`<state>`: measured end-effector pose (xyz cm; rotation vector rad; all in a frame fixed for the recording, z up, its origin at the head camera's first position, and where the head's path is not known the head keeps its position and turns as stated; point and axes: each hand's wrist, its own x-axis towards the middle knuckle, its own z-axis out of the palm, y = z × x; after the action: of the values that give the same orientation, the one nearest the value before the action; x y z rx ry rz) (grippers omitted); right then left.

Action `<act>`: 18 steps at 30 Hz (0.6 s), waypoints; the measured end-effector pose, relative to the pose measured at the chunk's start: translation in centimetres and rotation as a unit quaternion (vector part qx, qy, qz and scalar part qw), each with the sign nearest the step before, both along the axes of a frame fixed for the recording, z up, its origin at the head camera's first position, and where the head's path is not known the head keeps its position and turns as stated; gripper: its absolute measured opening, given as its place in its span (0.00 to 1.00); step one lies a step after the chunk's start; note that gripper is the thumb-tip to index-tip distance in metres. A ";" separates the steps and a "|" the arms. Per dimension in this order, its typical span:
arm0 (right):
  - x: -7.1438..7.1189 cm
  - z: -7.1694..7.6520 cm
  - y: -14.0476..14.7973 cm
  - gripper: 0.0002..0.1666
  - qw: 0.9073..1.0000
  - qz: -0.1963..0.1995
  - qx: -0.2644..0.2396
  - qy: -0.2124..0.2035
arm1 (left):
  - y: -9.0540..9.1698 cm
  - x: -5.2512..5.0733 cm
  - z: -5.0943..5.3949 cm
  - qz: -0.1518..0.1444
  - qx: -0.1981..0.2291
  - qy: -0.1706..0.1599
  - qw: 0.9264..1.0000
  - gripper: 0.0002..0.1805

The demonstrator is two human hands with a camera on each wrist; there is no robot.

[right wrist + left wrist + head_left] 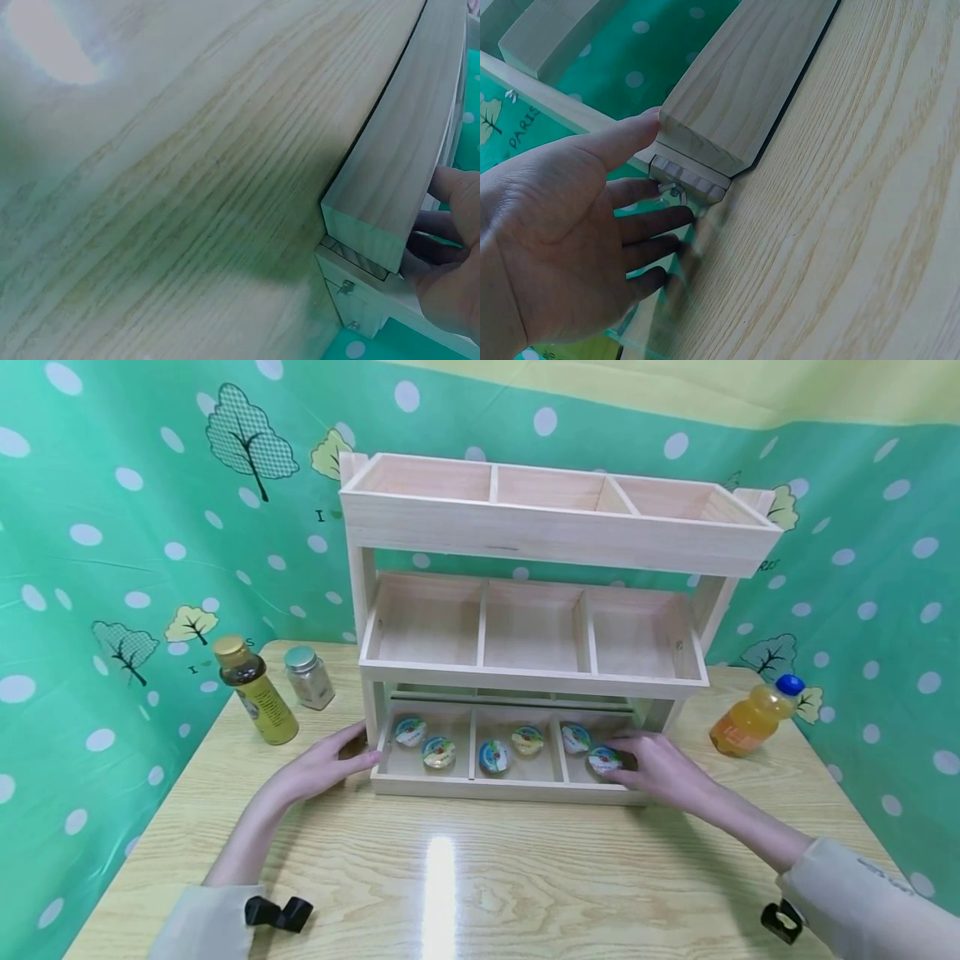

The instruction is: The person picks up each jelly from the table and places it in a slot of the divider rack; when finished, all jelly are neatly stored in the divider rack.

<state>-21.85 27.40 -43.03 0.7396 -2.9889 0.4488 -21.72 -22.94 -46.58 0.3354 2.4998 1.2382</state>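
Observation:
A three-tier wooden shelf rack (517, 789) stands on the table. Each compartment of its bottom tray holds two small foil-lidded jelly cups. At the tray's right end my right hand (663, 768) reaches over the side and pinches the front jelly cup (603, 760) between thumb and fingers; the other jelly cup (576, 738) lies just behind it. In the right wrist view the tray's end hides the fingertips. My left hand (326, 766) is at the tray's left end, the thumb touching its front corner and the other fingers extended beside it, holding nothing in the left wrist view.
On the left stand a yellow-labelled bottle (262, 697) with a gold cap and a glass jar (309, 678) with a green lid. An orange drink bottle (753, 718) with a blue cap is on the right. A green dotted cloth (150, 610) hangs behind.

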 end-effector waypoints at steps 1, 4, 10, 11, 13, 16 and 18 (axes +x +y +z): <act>0.0 0.0 0.0 0.24 1.000 0.001 0.001 -0.001 | 0.0 0.0 0.0 0.000 -0.001 0.000 1.000 0.45; 0.0 0.2 0.1 0.24 1.000 0.001 0.003 -0.009 | 0.1 0.0 -0.1 -0.002 0.000 0.000 1.000 0.45; 0.1 0.6 0.1 0.24 1.000 -0.007 0.005 -0.024 | 0.2 -0.2 -0.2 -0.006 0.008 0.002 1.000 0.45; 0.1 0.6 0.2 0.25 1.000 -0.009 0.005 -0.024 | 0.2 -0.2 -0.2 -0.007 0.008 0.003 1.000 0.45; 0.2 0.7 0.2 0.26 0.999 -0.016 0.000 -0.028 | 0.2 -0.3 -0.2 -0.008 0.005 0.003 1.000 0.45; 0.5 0.6 0.3 0.28 0.999 -0.024 -0.018 -0.030 | 0.1 -0.4 -0.3 -0.008 -0.003 0.005 1.000 0.45; 0.7 0.6 0.4 0.27 0.999 -0.028 -0.033 -0.027 | -0.1 -0.3 -0.4 -0.007 -0.008 0.006 1.000 0.45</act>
<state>-21.10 27.85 -42.45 0.6468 -3.0193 0.5696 -22.06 -23.03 -46.98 0.3562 2.5116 1.2135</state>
